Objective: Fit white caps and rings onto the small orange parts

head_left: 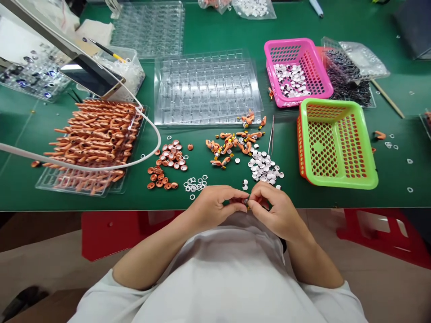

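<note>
At the table's front edge, my left hand (pixel 215 204) and my right hand (pixel 274 208) meet, fingertips pinched around a small part (pixel 245 201). It looks dark and silvery, mostly covered by the fingers. White discs (pixel 264 167) lie just beyond my right hand. Orange pieces with yellow bits (pixel 232 144) are scattered behind both hands. White rings (pixel 193 185) sit left of my left hand, with copper-coloured cups (pixel 170 157) beyond them. Metal tweezers (pixel 271 137) rest by the discs.
Clear plastic trays (pixel 207 89) lie at the back. A pink basket (pixel 276 92) holds black-and-white discs; a green basket (pixel 372 148) stands on the right. Orange tubular parts (pixel 97 134) are piled on the left under a white cable (pixel 158 134), near a phone (pixel 90 74).
</note>
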`<state>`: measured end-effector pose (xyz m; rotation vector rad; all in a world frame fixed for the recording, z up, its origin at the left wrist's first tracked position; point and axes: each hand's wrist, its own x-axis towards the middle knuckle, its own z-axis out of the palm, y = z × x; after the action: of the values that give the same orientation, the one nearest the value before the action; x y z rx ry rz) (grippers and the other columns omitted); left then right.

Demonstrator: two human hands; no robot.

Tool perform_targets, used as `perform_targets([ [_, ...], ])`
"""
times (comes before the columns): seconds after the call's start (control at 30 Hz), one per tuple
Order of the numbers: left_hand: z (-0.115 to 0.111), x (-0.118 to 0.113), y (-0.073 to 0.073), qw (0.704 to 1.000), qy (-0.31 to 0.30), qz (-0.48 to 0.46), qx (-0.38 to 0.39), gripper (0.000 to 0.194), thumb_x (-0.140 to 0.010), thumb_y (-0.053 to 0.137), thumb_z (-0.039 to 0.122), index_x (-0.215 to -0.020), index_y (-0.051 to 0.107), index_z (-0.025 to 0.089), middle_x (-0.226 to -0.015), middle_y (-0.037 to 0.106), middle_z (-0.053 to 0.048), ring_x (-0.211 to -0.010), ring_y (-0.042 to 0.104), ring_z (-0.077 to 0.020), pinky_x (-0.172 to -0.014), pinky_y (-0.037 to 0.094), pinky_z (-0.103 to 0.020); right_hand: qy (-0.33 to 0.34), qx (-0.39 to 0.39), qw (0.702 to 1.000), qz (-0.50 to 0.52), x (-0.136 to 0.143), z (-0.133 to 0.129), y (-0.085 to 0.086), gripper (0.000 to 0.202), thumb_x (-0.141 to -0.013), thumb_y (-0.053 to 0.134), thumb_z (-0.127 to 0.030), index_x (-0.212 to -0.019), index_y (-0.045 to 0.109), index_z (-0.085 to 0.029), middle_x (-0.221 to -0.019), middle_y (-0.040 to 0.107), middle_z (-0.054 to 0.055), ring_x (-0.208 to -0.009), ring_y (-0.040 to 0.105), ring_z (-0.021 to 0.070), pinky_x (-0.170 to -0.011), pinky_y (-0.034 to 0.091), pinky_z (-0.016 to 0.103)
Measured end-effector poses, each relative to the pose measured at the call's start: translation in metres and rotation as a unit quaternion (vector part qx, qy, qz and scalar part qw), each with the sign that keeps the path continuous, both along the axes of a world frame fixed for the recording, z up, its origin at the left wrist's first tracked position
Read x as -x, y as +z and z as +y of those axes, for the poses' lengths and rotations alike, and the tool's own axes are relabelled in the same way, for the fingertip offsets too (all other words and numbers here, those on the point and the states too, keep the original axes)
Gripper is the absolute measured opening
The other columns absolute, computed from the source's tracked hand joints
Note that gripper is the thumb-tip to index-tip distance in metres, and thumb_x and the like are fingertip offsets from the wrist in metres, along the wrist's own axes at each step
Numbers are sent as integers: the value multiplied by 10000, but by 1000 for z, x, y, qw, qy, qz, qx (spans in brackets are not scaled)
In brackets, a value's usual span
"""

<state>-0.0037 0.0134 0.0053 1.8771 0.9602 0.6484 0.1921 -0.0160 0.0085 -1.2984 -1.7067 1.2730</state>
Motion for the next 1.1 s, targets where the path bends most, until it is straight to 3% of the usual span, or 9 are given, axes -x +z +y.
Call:
perform_targets([
  [0.33, -2, -3, -2, 999, -7, 37, -39, 183, -812, 702, 141, -969, 745, 223, -799, 768, 14, -692, 701, -119, -671, 528, -196, 0, 14, 1000, -8, -2, -1, -3, 130, -852, 543, -106, -755, 544, -193, -761, 523, -11, -658, 498, 107, -569, 390, 231],
  [0.57, -6, -4, -10, 993, -2, 36, -111, 144, -850, 659, 182, -972, 732, 208, -794, 769, -18, -697, 703, -139, -643, 542, -227, -16, 69, 997, 4, -1, 1, -3, 109, -822, 566, -149, -728, 537, -195, -711, 548, -21, -604, 508, 104, -531, 394, 222],
  [0.77, -8, -4, -6, 991, 9, 5, -130, 123, -830, 679, 153, -936, 734, 180, -773, 770, -32, -677, 697, -136, -630, 540, -217, -9, 130, 991, 21, -1, 2, -2, 96, -815, 571, -184, -728, 531, -195, -673, 577, -25, -577, 515, 104, -513, 407, 217],
  [1.1, -9, -3, 8, 997, 34, -24, 59, 119, -752, 768, 178, -869, 767, 199, -790, 779, -20, -673, 704, -138, -643, 550, -220, 8, 100, 995, 18, -5, -1, 10, 92, -847, 596, -224, -778, 543, -196, -736, 581, -10, -611, 511, 108, -530, 405, 225],
])
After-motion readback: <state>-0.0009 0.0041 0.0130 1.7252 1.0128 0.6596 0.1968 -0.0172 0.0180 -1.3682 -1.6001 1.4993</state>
